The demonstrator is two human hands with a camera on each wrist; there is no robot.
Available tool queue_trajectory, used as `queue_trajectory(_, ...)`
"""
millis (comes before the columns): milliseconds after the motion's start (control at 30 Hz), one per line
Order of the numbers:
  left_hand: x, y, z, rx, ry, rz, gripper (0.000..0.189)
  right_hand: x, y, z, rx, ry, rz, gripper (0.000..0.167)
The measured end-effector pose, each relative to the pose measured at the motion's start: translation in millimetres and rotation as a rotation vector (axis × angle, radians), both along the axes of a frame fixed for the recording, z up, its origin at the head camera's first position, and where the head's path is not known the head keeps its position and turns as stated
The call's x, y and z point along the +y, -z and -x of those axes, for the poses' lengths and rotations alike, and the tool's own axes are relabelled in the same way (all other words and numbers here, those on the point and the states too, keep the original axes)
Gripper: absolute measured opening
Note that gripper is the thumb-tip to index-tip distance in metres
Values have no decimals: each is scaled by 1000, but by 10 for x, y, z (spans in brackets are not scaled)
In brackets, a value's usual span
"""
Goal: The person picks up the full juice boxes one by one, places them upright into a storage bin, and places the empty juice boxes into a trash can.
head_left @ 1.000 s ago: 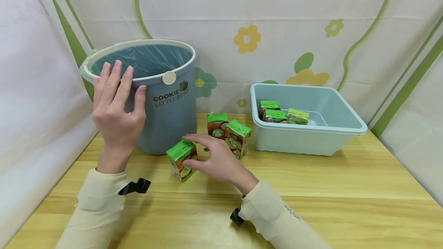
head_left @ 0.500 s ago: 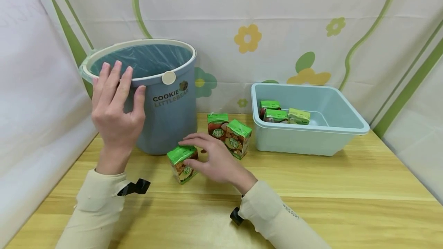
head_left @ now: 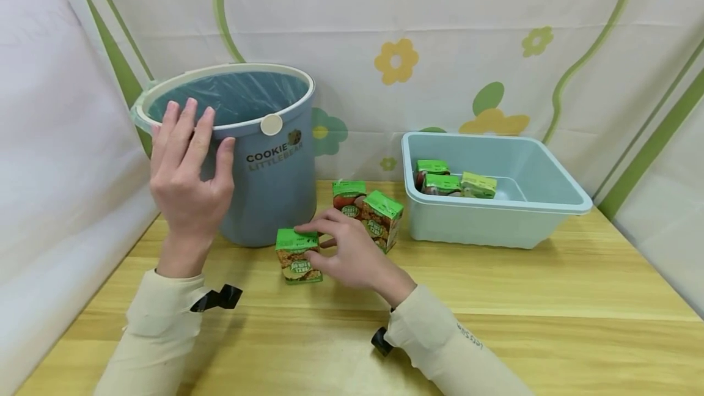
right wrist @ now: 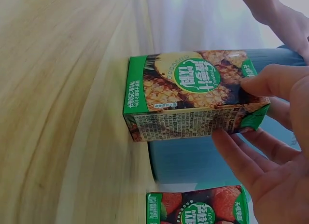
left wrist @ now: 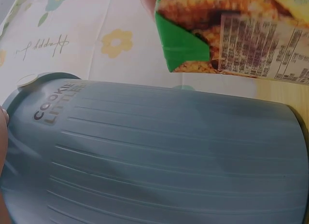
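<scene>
My right hand (head_left: 352, 252) pinches a small pineapple juice carton (head_left: 297, 256) with a green top. The carton stands upright on the table in front of the bin. In the right wrist view, the thumb lies on the pineapple juice carton's (right wrist: 178, 84) front and other fingers touch its side and top. My left hand (head_left: 189, 170) rests with straight fingers at the front rim of a blue lined bin (head_left: 275, 188). Behind the right hand stand a red-fruited carton (head_left: 348, 197) and another green-topped carton (head_left: 383, 219), close together.
A light blue tub (head_left: 473, 222) stands at the right, with several green-topped and yellow-topped cartons (head_left: 442, 184) at its left end. White curtain (head_left: 352, 5) with printed flowers hangs behind the wooden table (head_left: 495, 304).
My right hand has closed on the pineapple juice carton and turned it so its front faces me, shifting it slightly right. The left hand stays on the rim.
</scene>
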State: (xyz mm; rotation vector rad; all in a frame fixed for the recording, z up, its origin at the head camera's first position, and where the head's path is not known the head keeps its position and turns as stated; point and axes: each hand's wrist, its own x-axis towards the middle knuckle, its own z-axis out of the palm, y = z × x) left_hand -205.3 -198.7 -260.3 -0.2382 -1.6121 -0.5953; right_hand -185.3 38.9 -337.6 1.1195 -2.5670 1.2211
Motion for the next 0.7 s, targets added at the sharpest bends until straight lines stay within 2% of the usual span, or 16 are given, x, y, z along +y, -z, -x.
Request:
queue_trajectory(267, 28, -25, -35, -27, 2, -11, 36, 51, -66, 19, 29, 26, 63, 37)
queue_trajectory(500, 14, -25, -33, -28, 0, 0, 36, 123, -167, 28, -27, 49, 229, 36)
queue_trajectory(700, 9, -23, -30, -33, 5, -3, 37, 173, -227, 31, -27, 79, 343, 35)
